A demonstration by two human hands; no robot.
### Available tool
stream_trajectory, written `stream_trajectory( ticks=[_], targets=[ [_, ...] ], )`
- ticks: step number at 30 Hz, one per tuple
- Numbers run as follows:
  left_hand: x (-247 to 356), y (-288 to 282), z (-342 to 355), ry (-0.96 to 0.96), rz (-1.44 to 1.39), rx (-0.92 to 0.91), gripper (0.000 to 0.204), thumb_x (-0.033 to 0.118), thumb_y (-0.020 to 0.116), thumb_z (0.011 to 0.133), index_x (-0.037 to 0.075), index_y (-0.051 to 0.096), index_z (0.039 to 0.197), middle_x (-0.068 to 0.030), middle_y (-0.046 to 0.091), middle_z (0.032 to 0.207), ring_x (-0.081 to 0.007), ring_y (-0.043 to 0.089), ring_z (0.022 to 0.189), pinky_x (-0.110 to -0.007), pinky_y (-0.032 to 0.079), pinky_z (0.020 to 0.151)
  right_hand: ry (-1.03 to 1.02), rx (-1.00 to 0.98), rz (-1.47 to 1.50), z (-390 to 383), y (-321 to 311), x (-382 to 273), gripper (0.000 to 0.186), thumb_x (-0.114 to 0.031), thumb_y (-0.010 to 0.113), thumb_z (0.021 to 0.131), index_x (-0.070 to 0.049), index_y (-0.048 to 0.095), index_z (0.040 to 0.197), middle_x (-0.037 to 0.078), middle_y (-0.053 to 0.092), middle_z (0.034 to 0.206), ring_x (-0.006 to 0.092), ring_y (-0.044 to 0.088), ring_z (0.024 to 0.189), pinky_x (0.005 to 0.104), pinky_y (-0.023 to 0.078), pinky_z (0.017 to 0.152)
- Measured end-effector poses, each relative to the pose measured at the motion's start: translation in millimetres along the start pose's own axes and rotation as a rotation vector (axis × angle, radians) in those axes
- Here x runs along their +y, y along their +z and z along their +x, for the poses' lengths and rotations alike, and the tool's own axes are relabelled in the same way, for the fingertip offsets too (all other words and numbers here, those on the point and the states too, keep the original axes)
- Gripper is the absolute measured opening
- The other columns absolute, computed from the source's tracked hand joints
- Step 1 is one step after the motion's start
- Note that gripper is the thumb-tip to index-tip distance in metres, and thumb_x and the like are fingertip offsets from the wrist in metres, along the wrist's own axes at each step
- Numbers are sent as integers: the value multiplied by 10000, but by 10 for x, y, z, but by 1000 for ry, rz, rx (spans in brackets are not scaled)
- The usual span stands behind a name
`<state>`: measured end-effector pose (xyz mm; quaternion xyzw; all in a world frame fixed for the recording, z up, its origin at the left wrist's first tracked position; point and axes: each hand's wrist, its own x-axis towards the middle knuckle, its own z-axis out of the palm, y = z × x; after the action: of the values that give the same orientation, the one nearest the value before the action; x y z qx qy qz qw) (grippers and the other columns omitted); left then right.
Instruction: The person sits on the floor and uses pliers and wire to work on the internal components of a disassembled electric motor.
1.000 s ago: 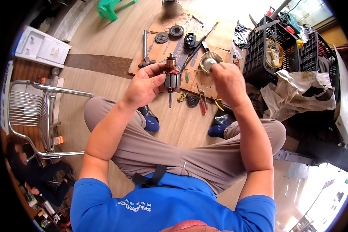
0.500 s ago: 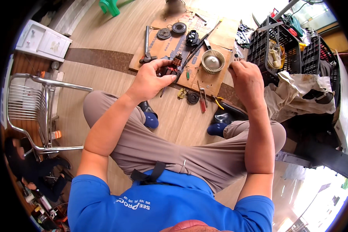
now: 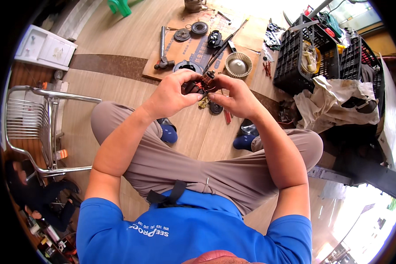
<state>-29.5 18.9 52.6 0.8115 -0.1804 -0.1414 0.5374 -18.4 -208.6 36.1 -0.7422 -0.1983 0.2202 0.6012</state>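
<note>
The wooden-looking floor (image 3: 114, 48) spreads around a flat cardboard sheet (image 3: 253, 37), with a black crate (image 3: 289, 61) on its right. On the sheet lie a hammer (image 3: 163, 46) towards the left and a pale fan wheel (image 3: 238, 64) towards the right. Nearer the person, both hands meet over a motor core (image 3: 208, 78). The left grip (image 3: 169, 92) is closed around its dark body. The right grip (image 3: 237, 97) is curved, thumb and fingers apart at the tips; whether they press on the core I cannot tell.

To handle it well, the left grip should carry the weight by the solid body, while the right steadies lightly with its fingertips, turning the core slowly and sparing the windings. The core sits at the left fingertips, between the two grips, tilted, with its copper end (image 3: 208, 75) up and away from the person, just beside the right fingertips.
</note>
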Motion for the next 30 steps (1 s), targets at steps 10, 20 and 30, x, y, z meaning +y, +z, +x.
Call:
stream_trajectory(
  ticks=[10,20,30],
  targets=[
    [-65,26,4,53,121,80,365,106,723,766,-31,640,1094,-149,615,989,-242,625,911,-328,495,827,-178,113,-284,26,102,-39,135,-94,710,813,-29,672,925,151,657,837,306,651,775,368,517,676],
    [-44,47,6,-7,165,71,372,79,741,757,-23,642,1101,-111,631,1045,-187,615,968,-305,480,874,-264,94,-461,40,94,-42,96,-113,669,833,-46,650,900,141,636,852,338,620,827,411,494,725],
    [-267,143,75,-138,-199,294,369,77,729,829,-51,618,1157,-104,666,1026,-160,656,881,-276,529,780,-480,175,-986,56,215,15,50,-123,555,809,-91,548,847,72,580,824,263,593,823,394,432,768]
  ],
)
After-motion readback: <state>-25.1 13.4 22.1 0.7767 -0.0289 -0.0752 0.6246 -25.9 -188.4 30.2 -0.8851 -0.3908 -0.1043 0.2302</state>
